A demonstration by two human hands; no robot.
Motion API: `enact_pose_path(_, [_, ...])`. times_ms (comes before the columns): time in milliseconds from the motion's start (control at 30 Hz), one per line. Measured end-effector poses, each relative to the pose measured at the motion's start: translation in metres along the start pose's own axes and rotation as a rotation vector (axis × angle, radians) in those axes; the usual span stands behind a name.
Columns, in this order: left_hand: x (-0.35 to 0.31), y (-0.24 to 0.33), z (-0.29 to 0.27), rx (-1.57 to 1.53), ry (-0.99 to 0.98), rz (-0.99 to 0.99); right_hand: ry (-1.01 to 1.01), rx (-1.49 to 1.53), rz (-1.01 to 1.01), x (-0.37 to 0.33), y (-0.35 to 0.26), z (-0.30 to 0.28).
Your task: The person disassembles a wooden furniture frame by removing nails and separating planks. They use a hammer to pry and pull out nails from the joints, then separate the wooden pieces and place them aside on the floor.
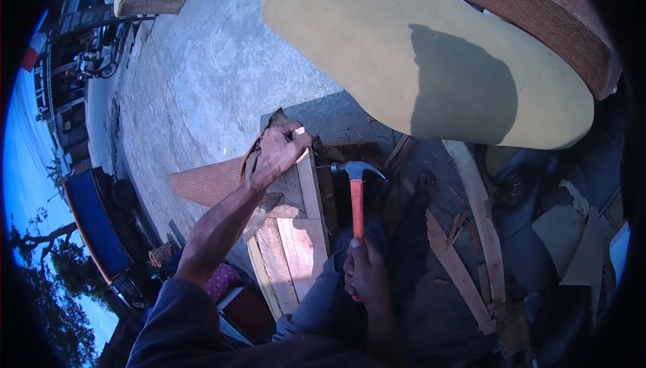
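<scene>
Hammer sits in clenched fingers of the right hand; toward eleven o'clock, the left hand's fingers grasp a wooden frame.

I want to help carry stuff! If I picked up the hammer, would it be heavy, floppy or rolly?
The hammer likely feels heavy at one end, since its head looks like metal. It's probably stiff: the red handle looks straight above the right hand. Laid down, it may not roll far, because its curved claw sticks out.

Short, loose, dark navy sleeve; plain grey-blue trousers; bare left hand, bare right hand.
</scene>
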State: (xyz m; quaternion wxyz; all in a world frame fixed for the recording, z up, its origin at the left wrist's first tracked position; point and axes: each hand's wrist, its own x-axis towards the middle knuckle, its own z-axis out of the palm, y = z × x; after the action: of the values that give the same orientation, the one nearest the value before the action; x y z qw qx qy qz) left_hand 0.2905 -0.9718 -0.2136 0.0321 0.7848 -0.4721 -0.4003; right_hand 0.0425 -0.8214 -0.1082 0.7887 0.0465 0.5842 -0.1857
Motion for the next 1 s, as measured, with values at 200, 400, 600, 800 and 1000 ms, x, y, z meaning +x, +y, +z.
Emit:
enact_pose_path(200, [0.0, 0.01, -0.001, 0.034, 0.012, 0.016, 0.371, 0.721, -0.481, 0.01, -0.01, 0.017])
enact_pose_path(400, [0.002, 0.001, 0.0, -0.007, -0.041, -0.019, 0.146, 0.225, -0.133, 0.004, 0.012, 0.013])
enact_pose_path(600, [0.001, 0.002, -0.003, 0.042, 0.011, 0.017, -0.042, -0.044, 0.037, 0.0, -0.006, 0.003])
enact_pose_path(800, [0.0, 0.005, 0.003, 0.035, -0.007, 0.051, 0.309, 0.274, -0.169, 0.004, 0.009, 0.03])
enact_pose_path(1000, [-0.001, 0.0, -0.001, 0.026, -0.007, 0.022, 0.128, 0.135, -0.03, -0.003, 0.02, 0.024])
